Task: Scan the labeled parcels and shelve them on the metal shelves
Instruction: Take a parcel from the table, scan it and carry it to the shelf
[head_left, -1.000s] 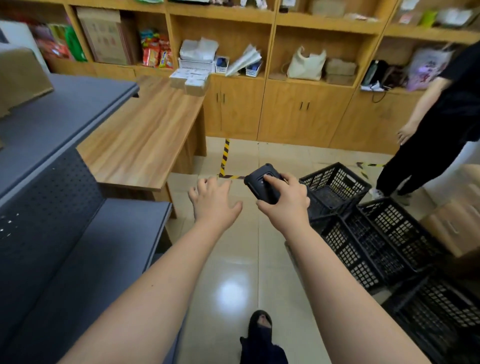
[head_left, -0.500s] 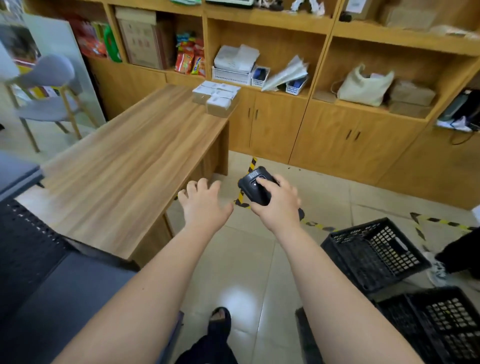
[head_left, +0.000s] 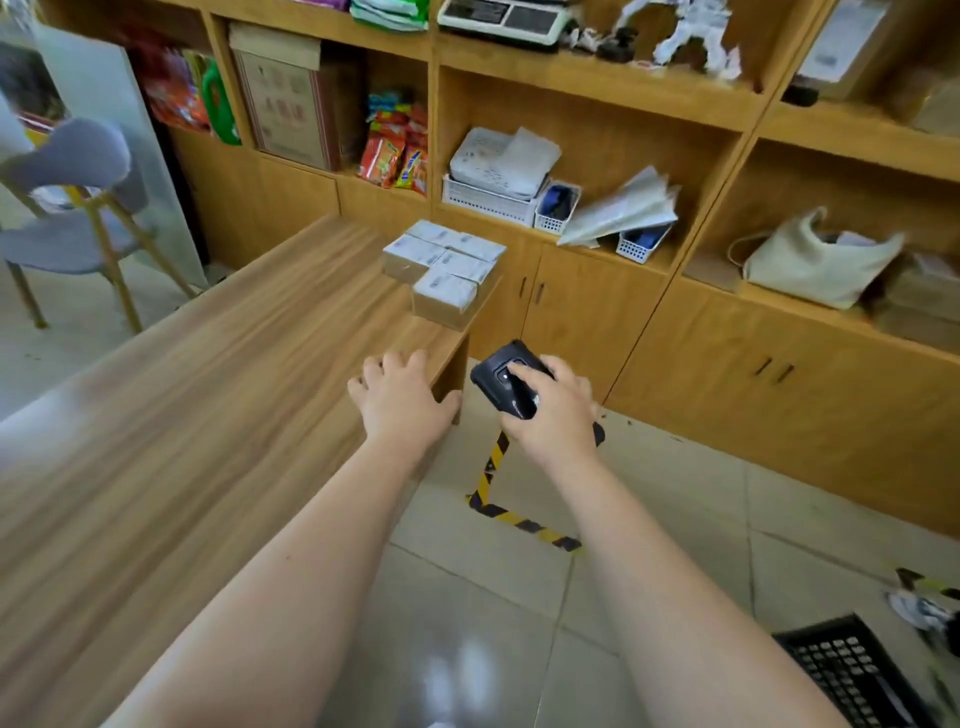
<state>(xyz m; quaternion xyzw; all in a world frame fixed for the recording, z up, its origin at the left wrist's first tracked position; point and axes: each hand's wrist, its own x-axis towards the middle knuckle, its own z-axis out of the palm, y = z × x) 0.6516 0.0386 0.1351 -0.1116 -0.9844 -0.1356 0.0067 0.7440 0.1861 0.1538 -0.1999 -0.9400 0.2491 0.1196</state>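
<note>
Several small brown parcels with white labels (head_left: 445, 270) sit in a cluster at the far right corner of a long wooden table (head_left: 218, 395). My left hand (head_left: 402, 402) reaches forward over the table's right edge, fingers spread and relaxed, holding nothing, a short way from the parcels. To its right, my right hand (head_left: 558, 410) grips a black handheld scanner (head_left: 506, 374), with a finger resting on top of it. The metal shelves are out of view.
Wooden wall shelving with cabinets (head_left: 587, 306) runs behind the table, holding boxes, snack packets, white baskets and a cloth bag (head_left: 815, 260). A grey chair (head_left: 72, 218) stands at the far left. A black plastic crate (head_left: 857, 675) sits on the tiled floor, lower right, beside yellow-black floor tape (head_left: 498, 488).
The view has swung left and forward, away from the grey metal shelves and crates. The table and its parcels are now closer. Both hands keep their pose, the right still holding the scanner.
</note>
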